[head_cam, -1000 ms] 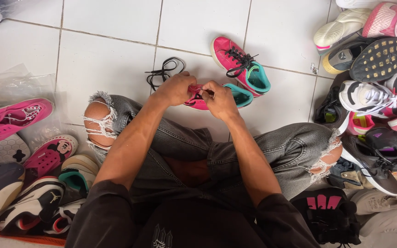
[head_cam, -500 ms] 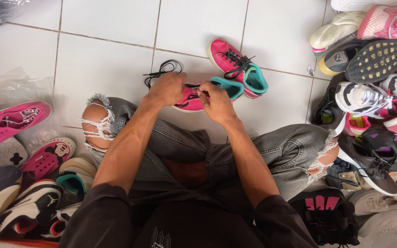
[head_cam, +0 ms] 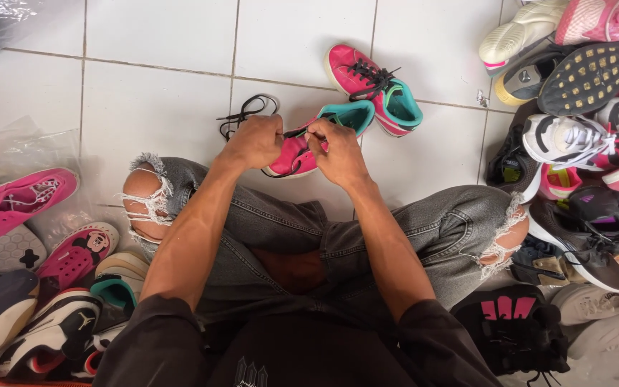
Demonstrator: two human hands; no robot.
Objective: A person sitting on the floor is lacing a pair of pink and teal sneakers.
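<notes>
Sneaker point(head_cam: 302, 147), pink w/ teal lining, held above our lap btwn both hands; toe toward us, heel opening tipped up and away; a second ago it lay flatter and lower, so we log it as lifted and turned. Left hand point(head_cam: 254, 141): fingers clamped on the shoe's left side, as before. Right hand point(head_cam: 338, 153): fingertips pinched together on black lace at the eyelets. Loose black lace point(head_cam: 246, 113) on white tile floor point(head_cam: 159, 107), just beyond left hand; unmoved. Matching sneaker point(head_cam: 374, 89), laced, near on floor. Shoe pile point(head_cam: 582, 136) at right; pink shoe point(head_cam: 16, 208) at left.
</notes>
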